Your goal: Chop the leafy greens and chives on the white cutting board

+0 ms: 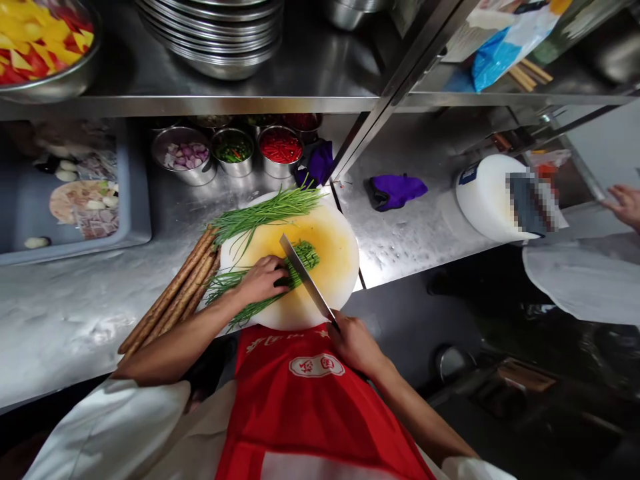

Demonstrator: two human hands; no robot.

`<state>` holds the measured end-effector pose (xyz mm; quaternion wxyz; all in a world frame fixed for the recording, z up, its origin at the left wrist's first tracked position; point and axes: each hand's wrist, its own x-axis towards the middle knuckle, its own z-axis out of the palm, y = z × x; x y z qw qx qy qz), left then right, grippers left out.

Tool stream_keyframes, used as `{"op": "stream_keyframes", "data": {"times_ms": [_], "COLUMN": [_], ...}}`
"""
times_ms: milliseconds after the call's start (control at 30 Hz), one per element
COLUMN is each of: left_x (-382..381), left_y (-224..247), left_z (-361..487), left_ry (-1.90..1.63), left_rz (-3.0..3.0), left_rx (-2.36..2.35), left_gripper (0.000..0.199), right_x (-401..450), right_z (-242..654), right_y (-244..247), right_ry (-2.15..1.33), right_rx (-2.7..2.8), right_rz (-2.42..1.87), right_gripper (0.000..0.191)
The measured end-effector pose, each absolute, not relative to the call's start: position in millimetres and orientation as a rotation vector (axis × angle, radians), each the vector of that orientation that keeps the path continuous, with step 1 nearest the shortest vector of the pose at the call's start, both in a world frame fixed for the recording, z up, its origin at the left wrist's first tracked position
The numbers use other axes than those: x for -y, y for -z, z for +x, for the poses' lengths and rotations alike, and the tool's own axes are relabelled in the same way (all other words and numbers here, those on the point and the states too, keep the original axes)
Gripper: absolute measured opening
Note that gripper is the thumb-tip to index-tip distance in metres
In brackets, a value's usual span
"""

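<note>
My right hand point(353, 341) is closed around the handle of the cleaver point(311, 281), its blade across the green stalks point(304, 259). My left hand point(265, 277) is partly curled, fingertips bent, pressing the stalks beside the blade. The stalks lie on the round cutting board point(337, 257); a second bunch point(270, 212) lies along its far edge.

apron point(295, 413): red, white lettering, badge outlined white | sleeves point(125, 413): white, ending below elbows | hands: bare
</note>
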<state>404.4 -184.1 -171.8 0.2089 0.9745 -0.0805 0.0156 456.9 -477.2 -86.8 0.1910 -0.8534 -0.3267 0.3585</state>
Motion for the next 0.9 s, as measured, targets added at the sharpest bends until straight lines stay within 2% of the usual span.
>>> {"op": "stream_keyframes", "data": {"times_ms": [100, 333, 667, 900], "left_x": [189, 191, 188, 173], "left_y": [171, 174, 171, 162], "left_z": [405, 409, 407, 398], "left_ry": [0.047, 0.077, 0.037, 0.007], "left_rz": [2.777, 2.771, 2.756, 2.712], "left_rx": [0.22, 0.217, 0.225, 0.164], "left_gripper": [0.041, 0.036, 0.029, 0.025], "right_x": [475, 473, 442, 466], "right_z": [452, 449, 461, 438], "right_y": [78, 66, 117, 88], "right_ry": [-1.045, -1.112, -1.018, -0.949], "right_rx": [0.934, 0.881, 0.854, 0.87], "right_rz": [-2.396, -2.468, -2.5, -2.439], "right_gripper": [0.026, 0.024, 0.025, 0.031]}}
